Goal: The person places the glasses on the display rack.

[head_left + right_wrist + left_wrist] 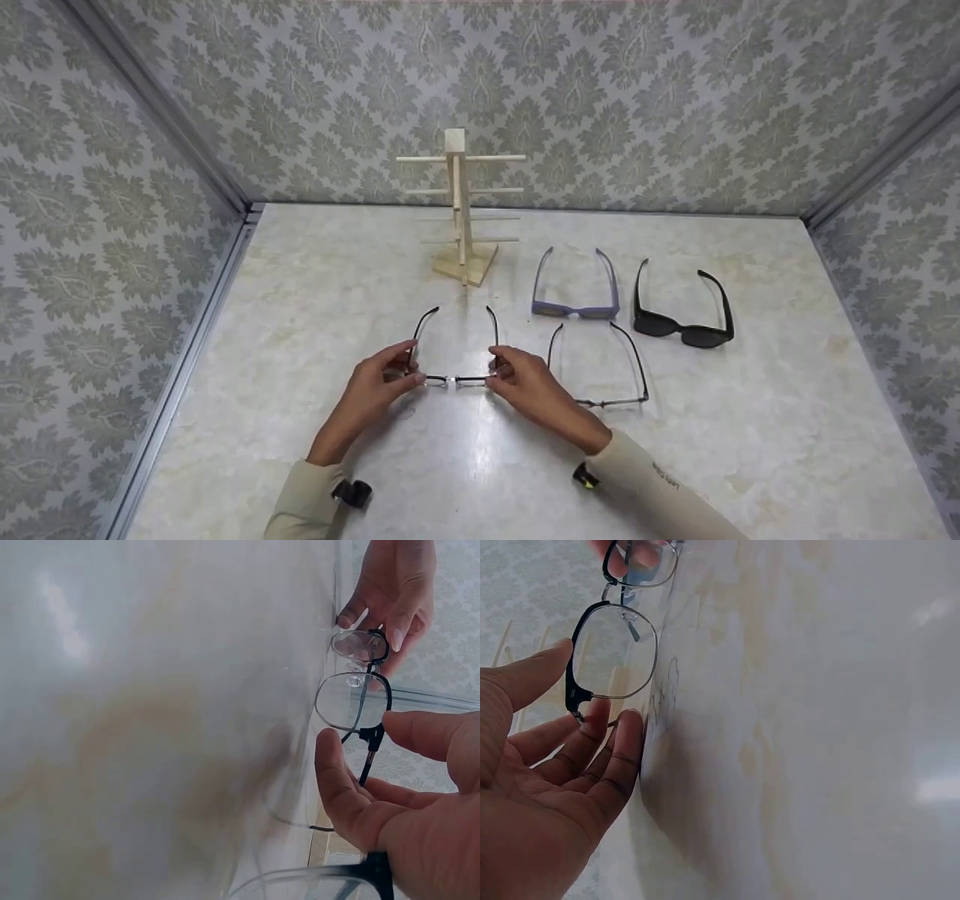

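A pair of eyeglasses [471,380] with dark upper rims, clear lenses and thin dark temples is between my two hands, its temples unfolded and pointing away from me. My left hand [373,386] grips the left end near the hinge, with the thumb at the front of the rim [570,682] and fingers by the temple. On the opposite end, my right hand [534,384] holds the frame the same way, thumb against the dark rim [388,697]. Just right of that hand lies a second thin-framed pair of glasses [641,371], partly covered by it.
Beyond the hands stands a wooden rack [460,187] with several horizontal pegs on a flat base [480,266]. Purple-framed glasses [592,312] and black sunglasses [657,325] lie to its right on the marbled table [300,277]. Patterned walls [360,90] enclose the table's back and sides.
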Motion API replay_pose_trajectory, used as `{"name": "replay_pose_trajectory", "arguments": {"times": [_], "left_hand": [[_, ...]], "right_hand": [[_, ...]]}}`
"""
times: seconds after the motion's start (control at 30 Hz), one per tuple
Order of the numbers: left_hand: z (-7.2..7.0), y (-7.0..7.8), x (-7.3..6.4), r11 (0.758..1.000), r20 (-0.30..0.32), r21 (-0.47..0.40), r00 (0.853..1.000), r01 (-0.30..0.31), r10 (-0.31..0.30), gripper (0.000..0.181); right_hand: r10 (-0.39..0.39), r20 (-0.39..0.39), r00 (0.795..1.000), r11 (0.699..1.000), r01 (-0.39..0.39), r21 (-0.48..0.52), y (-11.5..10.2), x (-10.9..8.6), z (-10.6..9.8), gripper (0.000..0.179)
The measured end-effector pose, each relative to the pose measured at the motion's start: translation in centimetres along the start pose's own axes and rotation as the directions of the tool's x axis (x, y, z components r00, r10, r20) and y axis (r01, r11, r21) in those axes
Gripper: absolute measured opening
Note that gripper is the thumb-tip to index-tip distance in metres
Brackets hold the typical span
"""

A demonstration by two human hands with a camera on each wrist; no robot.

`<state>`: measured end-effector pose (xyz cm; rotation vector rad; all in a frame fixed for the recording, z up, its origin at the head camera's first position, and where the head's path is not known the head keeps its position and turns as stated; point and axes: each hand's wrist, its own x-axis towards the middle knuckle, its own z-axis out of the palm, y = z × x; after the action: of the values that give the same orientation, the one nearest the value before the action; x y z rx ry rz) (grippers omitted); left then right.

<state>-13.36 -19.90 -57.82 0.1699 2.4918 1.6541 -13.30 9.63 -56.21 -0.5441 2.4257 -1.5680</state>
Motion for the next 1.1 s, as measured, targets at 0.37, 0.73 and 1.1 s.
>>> {"name": "replay_pose_trajectory", "arguments": {"times": [0.37, 0.73, 1.1], "left_hand": [[0.1, 0.6, -0.1, 1.0, -0.076, -0.004, 0.997, -0.009, 0.009, 0.063], [0.5, 2.9, -0.2, 0.997, -0.132, -0.043, 0.989, -0.065, 0.059, 0.064], [0.6, 4.8, 0.5, 0.987, -0.119, -0.062, 0.983, -0.146, 0.138, 0.064]], "right_hand": [[-0.004, -0.05, 0.999, 0.999, 0.006, 0.04, -0.6, 0.0, -0.5, 0.045], [-0.032, -0.14, 0.99, 0.996, 0.044, 0.079, -1.8, 0.2, -1.8, 0.045], [-0.032, -0.148, 0.988, 0.997, 0.041, 0.058, -2.9, -0.3, -3.7, 0.048]]}}
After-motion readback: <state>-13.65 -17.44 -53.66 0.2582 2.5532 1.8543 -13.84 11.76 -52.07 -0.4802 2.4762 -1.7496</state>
